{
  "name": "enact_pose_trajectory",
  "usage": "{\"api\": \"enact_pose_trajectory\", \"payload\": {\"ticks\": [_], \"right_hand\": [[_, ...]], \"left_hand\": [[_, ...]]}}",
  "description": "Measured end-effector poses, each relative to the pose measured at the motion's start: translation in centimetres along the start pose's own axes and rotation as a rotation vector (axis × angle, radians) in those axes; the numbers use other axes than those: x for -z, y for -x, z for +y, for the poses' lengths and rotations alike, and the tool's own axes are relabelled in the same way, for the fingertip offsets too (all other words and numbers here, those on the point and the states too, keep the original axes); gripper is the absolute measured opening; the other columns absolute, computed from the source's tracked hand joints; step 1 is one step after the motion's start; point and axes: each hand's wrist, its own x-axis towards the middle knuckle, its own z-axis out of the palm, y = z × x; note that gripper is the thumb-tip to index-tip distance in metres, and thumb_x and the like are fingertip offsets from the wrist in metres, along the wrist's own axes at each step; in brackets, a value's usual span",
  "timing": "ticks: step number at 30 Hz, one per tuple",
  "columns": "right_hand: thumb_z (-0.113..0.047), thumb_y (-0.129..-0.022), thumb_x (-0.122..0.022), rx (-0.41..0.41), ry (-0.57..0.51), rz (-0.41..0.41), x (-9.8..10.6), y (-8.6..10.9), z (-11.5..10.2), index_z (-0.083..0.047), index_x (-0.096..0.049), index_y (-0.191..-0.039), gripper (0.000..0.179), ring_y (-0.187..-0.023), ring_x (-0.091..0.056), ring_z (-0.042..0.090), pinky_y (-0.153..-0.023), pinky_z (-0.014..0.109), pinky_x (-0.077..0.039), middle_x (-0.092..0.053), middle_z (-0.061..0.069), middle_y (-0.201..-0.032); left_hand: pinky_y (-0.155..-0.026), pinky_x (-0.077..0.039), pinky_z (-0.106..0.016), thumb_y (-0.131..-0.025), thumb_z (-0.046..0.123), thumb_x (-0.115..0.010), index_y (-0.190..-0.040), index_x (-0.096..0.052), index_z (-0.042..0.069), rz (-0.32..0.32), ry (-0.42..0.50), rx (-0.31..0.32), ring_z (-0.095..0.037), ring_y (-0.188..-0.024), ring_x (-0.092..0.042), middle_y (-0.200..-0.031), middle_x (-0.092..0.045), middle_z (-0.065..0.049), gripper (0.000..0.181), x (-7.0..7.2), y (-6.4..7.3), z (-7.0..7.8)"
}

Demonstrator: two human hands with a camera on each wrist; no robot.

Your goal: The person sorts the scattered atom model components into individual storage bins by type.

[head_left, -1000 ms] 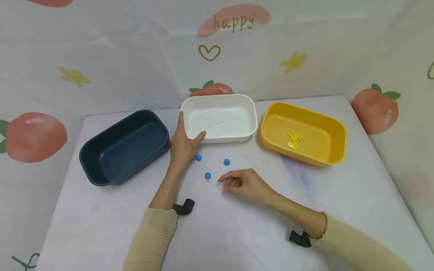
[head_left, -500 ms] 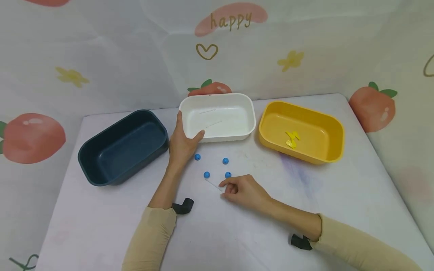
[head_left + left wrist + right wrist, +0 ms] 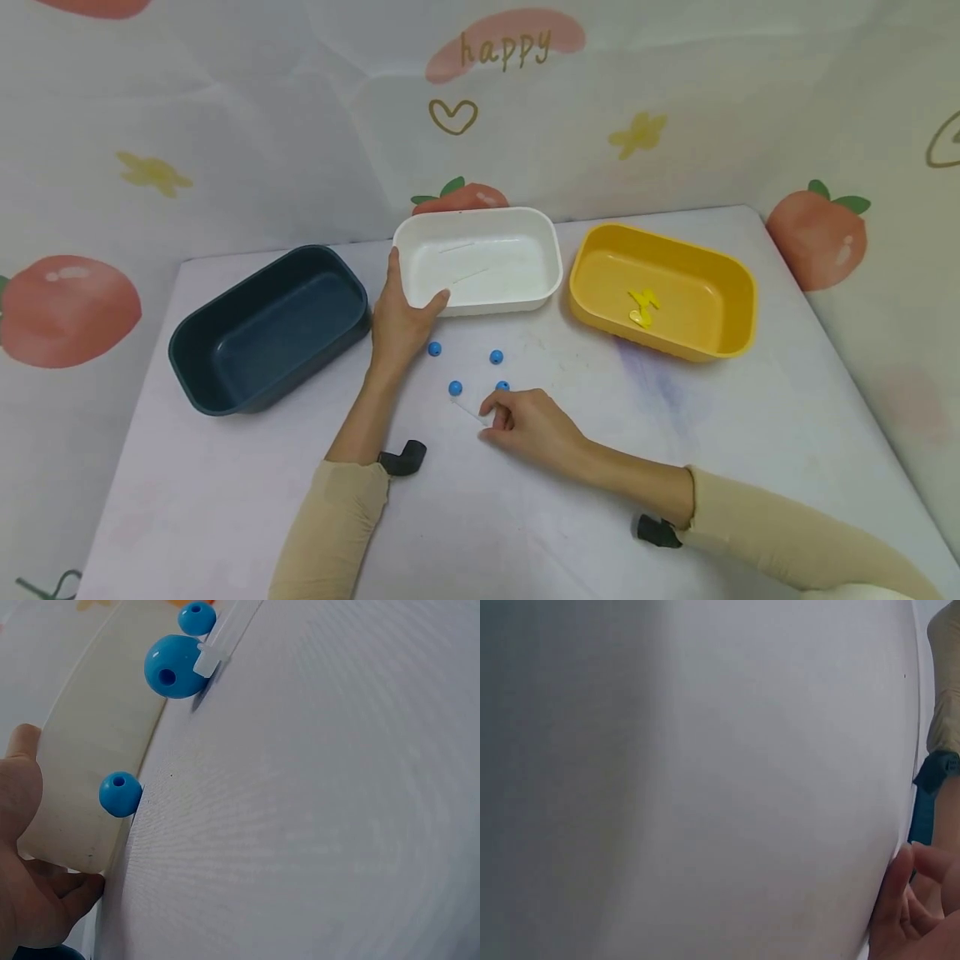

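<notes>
The right hand (image 3: 536, 427) pinches a thin whitish stick (image 3: 468, 409) that points to ten o'clock, toward a blue bead (image 3: 455, 388); contact is unclear. Three more beads (image 3: 497, 357) lie near it on the counter (image 3: 465, 525). The left hand (image 3: 401, 327) grips the white bin (image 3: 517, 267) at its eight o'clock corner. Beyond, at nine o'clock of that hand, sits a dark teal bin (image 3: 281, 325); toward three o'clock, a yellow bin (image 3: 705, 304) with yellow pieces (image 3: 642, 308).

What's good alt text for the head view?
Right hand pinches a thin pale stick near four blue beads; left hand grips a white tray. A dark blue bin sits left, a yellow bin with small yellow pieces right.
</notes>
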Motion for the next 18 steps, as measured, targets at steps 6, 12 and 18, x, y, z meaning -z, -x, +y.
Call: {"api": "enact_pose_trajectory", "payload": {"ticks": [6,12,18], "right_hand": [[-0.022,-0.083,-0.082,-0.013,0.101,0.0,-0.67,-0.51,-0.39,-0.016,-0.068,-0.094,0.019,-0.055,-0.047,0.001,-0.054,0.021,-0.043,-0.051,-0.016,-0.062],[-0.021,-0.084,-0.08,-0.009,0.172,0.005,-1.04,-0.74,-0.79,-0.018,-0.067,-0.086,0.013,-0.054,-0.045,0.002,-0.052,0.021,-0.04,-0.048,-0.015,-0.06],[-0.015,-0.085,-0.077,0.047,0.197,0.023,-1.09,-0.51,-0.65,-0.016,-0.07,-0.083,0.008,-0.055,-0.045,0.001,-0.052,0.019,-0.04,-0.048,-0.014,-0.061]], "left_hand": [[-0.105,-0.038,-0.055,-0.086,0.04,-0.075,-0.161,-0.012,0.02,-0.007,-0.004,0.022,-0.029,-0.137,-0.044,-0.154,-0.041,-0.011,0.101,-0.07,0.01,-0.06],[-0.106,-0.038,-0.056,-0.086,0.039,-0.076,-0.161,-0.011,0.022,-0.008,-0.005,0.036,-0.029,-0.137,-0.043,-0.154,-0.041,-0.011,0.101,-0.09,0.03,-0.07],[-0.105,-0.039,-0.055,-0.086,0.039,-0.075,-0.161,-0.01,0.021,-0.009,-0.002,0.022,-0.031,-0.134,-0.046,-0.151,-0.044,-0.014,0.101,-0.1,0.06,-0.14]]}}
